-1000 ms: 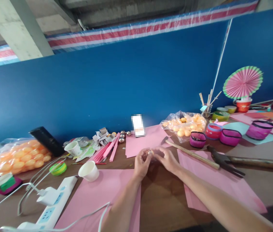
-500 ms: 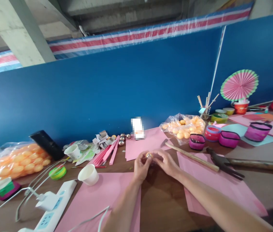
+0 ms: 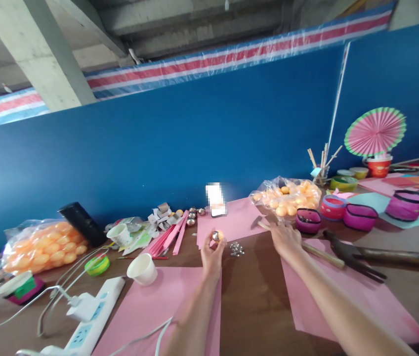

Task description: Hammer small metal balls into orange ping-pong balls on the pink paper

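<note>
- On the brown surface (image 3: 248,311), a white power strip (image 3: 81,334) lies nearer than the heap of small silver balls (image 3: 236,249) and well to its left.
- Pink sheets lie nearer than the heap on either side: the left sheet (image 3: 150,306) and the right sheet (image 3: 376,296).
- A white paper cup (image 3: 144,273) stands left of the heap.
- A claw hammer (image 3: 383,256) lies well to the heap's right.
- Just left of the heap, the left hand (image 3: 213,249) pinches a silver-and-orange ball (image 3: 217,236) between thumb and fingers.
- Right of the heap, the right hand (image 3: 286,240) lies over the handle of a small hammer (image 3: 324,254); whether its fingers close on the handle cannot be told.
- Beyond the heap to the right are a small purple container (image 3: 309,226) and a clear bag of orange balls (image 3: 287,198).
- Beyond it to the left, larger silver balls (image 3: 191,216) sit beside pink strips (image 3: 167,235).
- Far beyond the heap, to the right, a pink folding fan (image 3: 376,129) stands before a blue partition (image 3: 194,138).
</note>
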A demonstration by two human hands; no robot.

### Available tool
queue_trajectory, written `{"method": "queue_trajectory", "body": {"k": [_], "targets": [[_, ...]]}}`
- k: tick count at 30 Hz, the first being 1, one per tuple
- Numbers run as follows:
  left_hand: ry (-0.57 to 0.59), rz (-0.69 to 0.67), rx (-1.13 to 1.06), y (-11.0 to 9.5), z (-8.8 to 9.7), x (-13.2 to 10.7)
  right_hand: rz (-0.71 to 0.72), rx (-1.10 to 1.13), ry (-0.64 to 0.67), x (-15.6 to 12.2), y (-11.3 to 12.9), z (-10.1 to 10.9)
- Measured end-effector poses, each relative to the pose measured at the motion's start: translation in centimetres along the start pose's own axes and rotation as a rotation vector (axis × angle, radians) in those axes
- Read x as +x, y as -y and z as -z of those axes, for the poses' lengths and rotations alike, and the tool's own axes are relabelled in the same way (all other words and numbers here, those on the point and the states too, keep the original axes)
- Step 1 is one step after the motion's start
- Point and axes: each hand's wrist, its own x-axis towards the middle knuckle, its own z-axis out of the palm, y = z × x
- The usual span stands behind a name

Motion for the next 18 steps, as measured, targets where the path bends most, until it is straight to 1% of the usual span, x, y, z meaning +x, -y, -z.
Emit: {"method": "queue_trajectory", "body": {"k": [2, 4, 6, 8, 11, 15, 18], "targets": [[-0.002, -0.007, 0.007, 0.1, 0.0, 0.0, 0.014, 0.001, 0.002, 0.0, 0.0, 0.0], [0.001, -0.003, -0.011, 0.2, 0.0, 0.0, 0.037, -0.009, -0.037, -0.2, 0.2, 0.1], [0.002, -0.001, -0.037, 0.2, 0.1, 0.0, 0.077, -0.029, -0.125, -0.5, 0.4, 0.3], [0.001, -0.012, -0.022, 0.2, 0.3, 0.2, 0.135, -0.043, -0.238, -0.8, 0.7, 0.7], [-0.009, -0.03, 0.07, 0.0, 0.6, 0.4, 0.234, -0.02, -0.364, -1.6, 1.6, 1.3], [-0.005, -0.046, 0.184, 0.1, 0.9, 0.5, 0.398, 0.063, -0.449, -2.7, 2.8, 1.9], [-0.033, -0.088, 0.286, 0.4, 0.9, 0.5, 0.511, 0.147, -0.524, -3.3, 3.4, 2.3]]}}
